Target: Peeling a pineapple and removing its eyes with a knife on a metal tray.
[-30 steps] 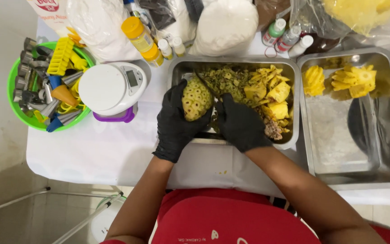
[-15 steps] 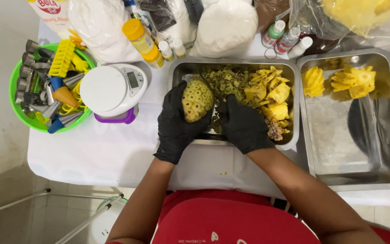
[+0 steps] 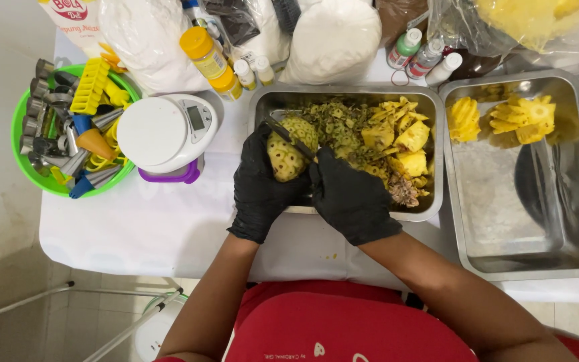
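Observation:
Both hands wear black gloves. My left hand point(image 3: 260, 188) grips a peeled pineapple point(image 3: 288, 151) over the left end of a steel tray point(image 3: 430, 208). My right hand point(image 3: 351, 200) holds a knife point(image 3: 291, 139), its dark blade lying slantwise across the fruit's top. The tray holds several pineapple peels and yellow chunks point(image 3: 397, 144) to the right of the fruit.
A second steel tray point(image 3: 537, 258) at right holds cut pineapple pieces point(image 3: 521, 119). A white kitchen scale point(image 3: 165, 136) and a green bowl of metal and plastic moulds point(image 3: 68, 131) stand at left. Bags, bottles and jars line the back of the white-covered table point(image 3: 135, 228).
The knife blade has shifted to lie across the pineapple's upper side. Both hands stay at the tray's left end.

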